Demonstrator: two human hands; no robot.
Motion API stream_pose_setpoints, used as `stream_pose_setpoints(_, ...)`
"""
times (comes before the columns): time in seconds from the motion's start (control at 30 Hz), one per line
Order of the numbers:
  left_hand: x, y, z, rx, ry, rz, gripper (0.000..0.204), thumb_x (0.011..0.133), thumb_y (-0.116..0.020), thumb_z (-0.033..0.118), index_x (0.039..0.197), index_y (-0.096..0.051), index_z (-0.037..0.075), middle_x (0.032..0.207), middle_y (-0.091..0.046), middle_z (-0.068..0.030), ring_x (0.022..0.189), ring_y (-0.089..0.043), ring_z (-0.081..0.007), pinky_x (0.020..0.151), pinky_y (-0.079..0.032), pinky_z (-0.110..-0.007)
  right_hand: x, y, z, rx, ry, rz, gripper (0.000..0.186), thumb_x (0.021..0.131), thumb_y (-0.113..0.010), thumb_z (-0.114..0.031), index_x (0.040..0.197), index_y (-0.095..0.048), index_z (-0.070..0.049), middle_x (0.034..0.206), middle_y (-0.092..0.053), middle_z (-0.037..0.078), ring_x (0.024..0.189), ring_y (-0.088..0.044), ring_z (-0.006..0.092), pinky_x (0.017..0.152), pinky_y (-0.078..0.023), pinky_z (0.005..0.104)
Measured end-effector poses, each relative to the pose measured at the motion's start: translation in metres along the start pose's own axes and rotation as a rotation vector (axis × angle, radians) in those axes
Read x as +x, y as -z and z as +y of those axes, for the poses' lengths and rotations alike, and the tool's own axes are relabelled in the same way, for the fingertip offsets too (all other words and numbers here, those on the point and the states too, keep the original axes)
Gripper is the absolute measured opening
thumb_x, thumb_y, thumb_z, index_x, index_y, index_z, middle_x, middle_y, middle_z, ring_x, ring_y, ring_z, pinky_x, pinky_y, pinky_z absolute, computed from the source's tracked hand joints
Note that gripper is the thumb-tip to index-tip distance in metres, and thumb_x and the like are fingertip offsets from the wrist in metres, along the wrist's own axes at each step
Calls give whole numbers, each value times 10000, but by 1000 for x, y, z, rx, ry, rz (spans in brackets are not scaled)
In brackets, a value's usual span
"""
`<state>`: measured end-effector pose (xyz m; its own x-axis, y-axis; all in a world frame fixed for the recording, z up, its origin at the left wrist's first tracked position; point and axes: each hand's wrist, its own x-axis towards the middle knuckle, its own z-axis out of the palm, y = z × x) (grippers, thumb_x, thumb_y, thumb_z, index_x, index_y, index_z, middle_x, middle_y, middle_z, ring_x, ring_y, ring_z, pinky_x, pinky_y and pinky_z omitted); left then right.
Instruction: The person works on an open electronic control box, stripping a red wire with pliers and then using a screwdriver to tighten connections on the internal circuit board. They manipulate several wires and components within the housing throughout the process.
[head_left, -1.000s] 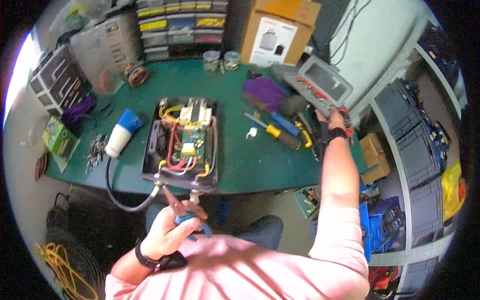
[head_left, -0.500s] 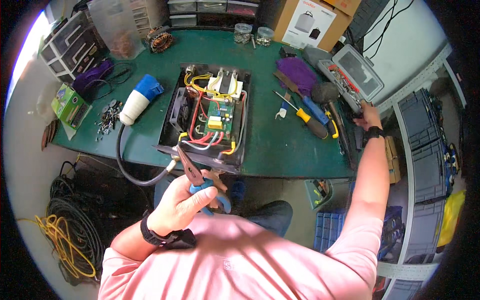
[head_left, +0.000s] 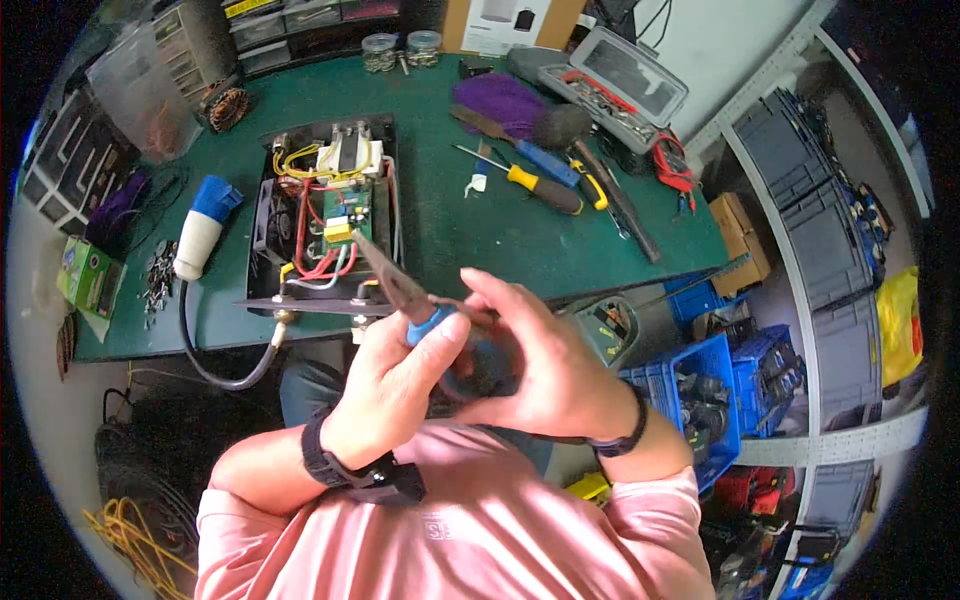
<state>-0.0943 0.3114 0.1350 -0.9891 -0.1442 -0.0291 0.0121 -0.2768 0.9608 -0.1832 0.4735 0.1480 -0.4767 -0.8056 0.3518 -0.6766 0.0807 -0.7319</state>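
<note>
My left hand (head_left: 385, 375) is closed round a pair of blue-handled long-nose pliers (head_left: 392, 282), their jaws pointing up and to the left over the table's front edge. Beside the handles my right hand (head_left: 560, 360) curves with thumb and fingers apart. Its far fingers are partly hidden and blurred, and I see nothing plainly held in it. Just beyond the pliers lies an opened black metal case (head_left: 262, 285). Inside are a green circuit board (head_left: 352, 207) and red, yellow and grey wires. A black cable with a blue-and-white plug (head_left: 203, 235) joins the case's front panel.
Loose screws (head_left: 158, 275) lie left of the plug. A yellow-handled screwdriver (head_left: 545, 190), a hammer (head_left: 625, 215), a purple cloth (head_left: 500, 105) and an open grey toolbox (head_left: 640, 125) are on the right. Blue crates (head_left: 720, 400) stand below the table at right.
My right hand has come back from the toolbox to beside the pliers. My left hand still grips the pliers. The view has shifted right, bringing a red-and-black item by the toolbox into sight.
</note>
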Motion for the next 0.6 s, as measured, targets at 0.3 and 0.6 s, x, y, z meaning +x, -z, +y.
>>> stream_pose_setpoints(0.3,9,-17,-12,59,13,-110,276,979,-605,272,1071,-594,12,975,-612,0,898,-546,-83,775,-484,-269,-12,-19,5,-386,-100,157,791,694,-775,-145,1370,-385,-17,1110,-525,202,948,-596,409,776,-531,436)
stream_pose_setpoints(0.6,-27,66,24,923,-550,169,194,735,-719,8,925,-685,-8,918,-682,-136,850,-660,-256,796,-517,-349,-30,24,60,1135,-679,132,477,776,-578,-62,1247,-504,-56,960,-604,82,794,-620,165,490,-461,257)
